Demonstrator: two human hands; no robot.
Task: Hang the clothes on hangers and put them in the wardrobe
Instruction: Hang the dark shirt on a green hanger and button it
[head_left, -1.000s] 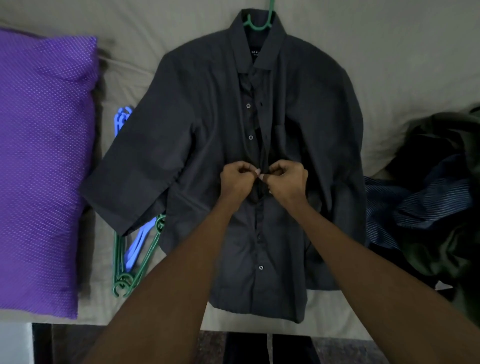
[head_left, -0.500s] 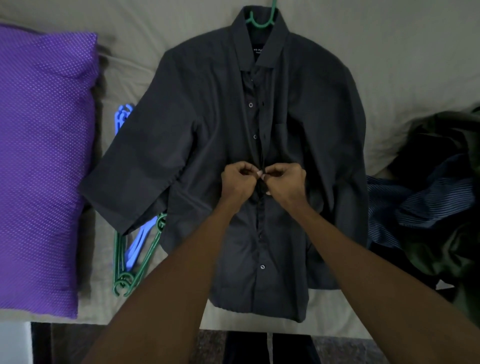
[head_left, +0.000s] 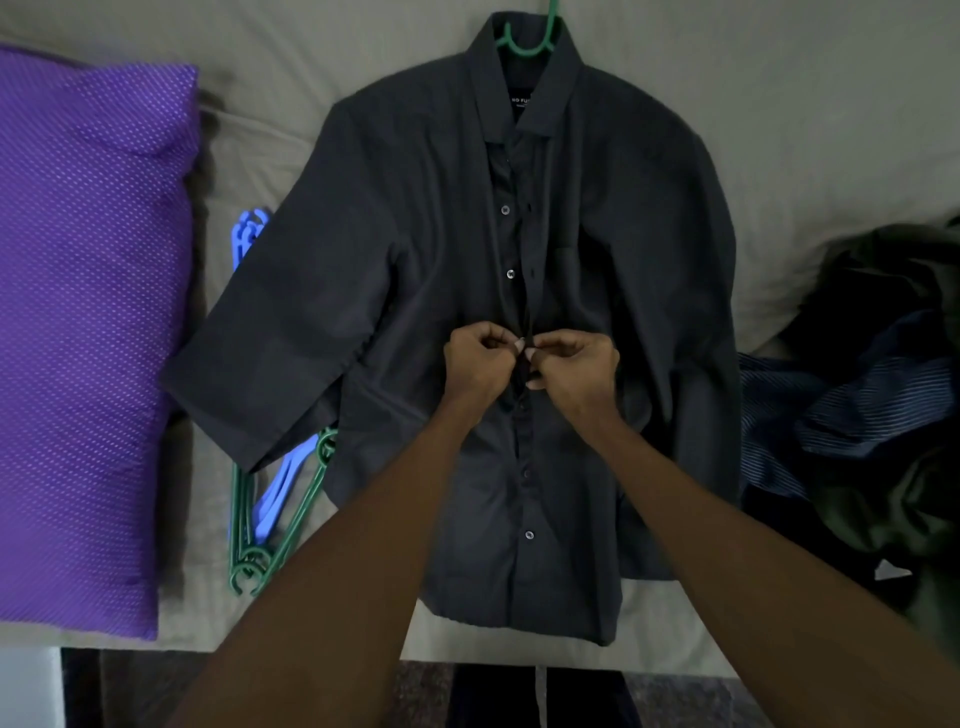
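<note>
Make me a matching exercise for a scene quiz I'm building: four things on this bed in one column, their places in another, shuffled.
Things:
1. dark grey button-up shirt
2. purple dotted pillow
3. spare green and blue plastic hangers
4. heap of dark striped and green clothes

Places:
A. far left of the bed
B. right edge of the bed
C. middle, flat, pinched at its placket by left hand and right hand
D. partly under the shirt's sleeve

Pairs: 1-C, 2-A, 3-D, 4-B

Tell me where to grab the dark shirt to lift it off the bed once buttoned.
Probably the green hanger hook poking out of the collar of the dark shirt, taken from the far end of the bed. The hook lies exposed there, and the hanger inside the shoulders should carry the shirt.
</note>
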